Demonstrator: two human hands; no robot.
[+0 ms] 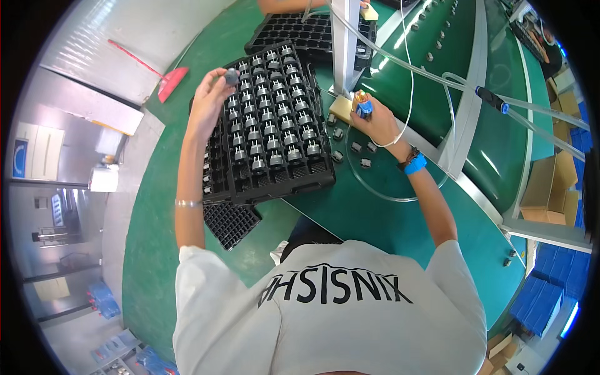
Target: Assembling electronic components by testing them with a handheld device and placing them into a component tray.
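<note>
Showing at the upper left side of a black tray [284, 189], a small dark grey part [231, 77] sits in the fingertips of the left hand [211, 90]; it is too small and partly covered to tell its long axis or which way it faces. Whether it touches the tray cannot be told. The left thumb and fingers are pinched together on it, the hand reaching from the tray's left side. The tray's long axis runs away from the person, its far end leaning slightly left, and rows of pronged parts [270, 128] stand in it with their pale prongs upward; a row of open pockets lines the near edge.

Curled around a blue tool [364, 109], the right hand [378, 124] is closed, the tool's orange tip upward, beside a yellow block [341, 108] at the foot of a white post [344, 53].

Loose parts [356, 147] lie between the tray's right edge and the right forearm, with a clear hose [400, 200] looping nearby. Green tabletop [350, 215] stretches from there toward the person, its near edge slanting from the tray's lower rim to the body. The post bounds the far side; a smaller black tray [230, 225] lies below the near left corner.
</note>
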